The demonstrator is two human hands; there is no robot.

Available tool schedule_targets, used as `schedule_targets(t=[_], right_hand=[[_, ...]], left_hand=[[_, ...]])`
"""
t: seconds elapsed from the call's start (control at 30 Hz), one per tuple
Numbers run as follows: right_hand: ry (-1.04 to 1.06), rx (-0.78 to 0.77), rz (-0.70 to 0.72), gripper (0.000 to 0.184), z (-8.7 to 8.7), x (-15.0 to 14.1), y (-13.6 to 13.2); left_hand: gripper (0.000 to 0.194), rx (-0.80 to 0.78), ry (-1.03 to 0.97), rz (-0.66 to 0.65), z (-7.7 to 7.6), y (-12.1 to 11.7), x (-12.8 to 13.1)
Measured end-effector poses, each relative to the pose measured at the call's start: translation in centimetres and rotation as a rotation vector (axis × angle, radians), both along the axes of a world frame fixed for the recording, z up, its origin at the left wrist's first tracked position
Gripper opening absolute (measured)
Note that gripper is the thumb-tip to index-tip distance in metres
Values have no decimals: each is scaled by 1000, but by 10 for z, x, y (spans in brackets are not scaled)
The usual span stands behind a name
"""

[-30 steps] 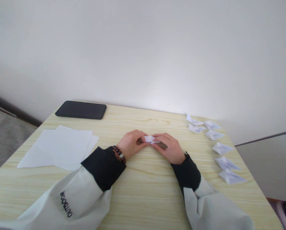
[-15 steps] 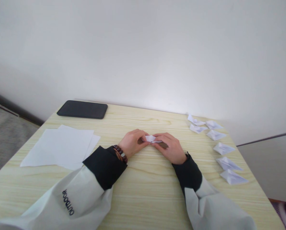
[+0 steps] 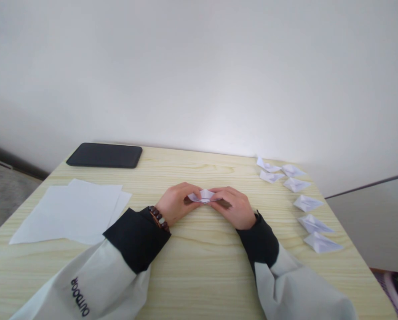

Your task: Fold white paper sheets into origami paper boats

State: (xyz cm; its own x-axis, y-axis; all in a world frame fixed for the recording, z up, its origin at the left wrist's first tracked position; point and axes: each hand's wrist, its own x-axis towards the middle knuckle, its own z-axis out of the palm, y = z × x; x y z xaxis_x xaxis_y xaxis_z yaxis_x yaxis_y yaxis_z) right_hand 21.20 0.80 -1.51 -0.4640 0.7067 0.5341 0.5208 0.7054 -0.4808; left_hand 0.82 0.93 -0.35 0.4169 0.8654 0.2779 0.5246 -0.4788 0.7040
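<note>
A small white paper boat [image 3: 204,195] is held between my two hands, over the middle of the table. My left hand [image 3: 178,202] pinches its left end between thumb and fingers, a beaded bracelet at the wrist. At the other end my right hand [image 3: 234,205] grips the folded paper the same way. The boat's middle shows between the fingertips, with a raised peak and an opened fold below it. Both of its ends are partly covered by my fingers.
Several finished paper boats [image 3: 308,203] stand along the right side of the wooden table [image 3: 199,275]. Loose white sheets [image 3: 75,209] lie on the left. A black phone [image 3: 104,155] rests at the back left, near the white wall [image 3: 199,80].
My left hand has shifted slightly left, and more of the boat's middle shows between my fingers, spread a little wider. The camera view has moved slightly too.
</note>
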Motion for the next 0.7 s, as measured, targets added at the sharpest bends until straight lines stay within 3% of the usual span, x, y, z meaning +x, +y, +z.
schedule_targets(t=[0.2, 0.47, 0.7], right_hand=[[11, 39, 21, 7, 0, -1, -1], [53, 4, 6, 11, -1, 1, -1], [154, -129, -63, 10, 5, -1, -3]], left_hand=[[5, 29, 22, -23, 0, -1, -1], [16, -2, 26, 34, 0, -3, 0], [22, -200, -71, 145, 6, -5, 1]])
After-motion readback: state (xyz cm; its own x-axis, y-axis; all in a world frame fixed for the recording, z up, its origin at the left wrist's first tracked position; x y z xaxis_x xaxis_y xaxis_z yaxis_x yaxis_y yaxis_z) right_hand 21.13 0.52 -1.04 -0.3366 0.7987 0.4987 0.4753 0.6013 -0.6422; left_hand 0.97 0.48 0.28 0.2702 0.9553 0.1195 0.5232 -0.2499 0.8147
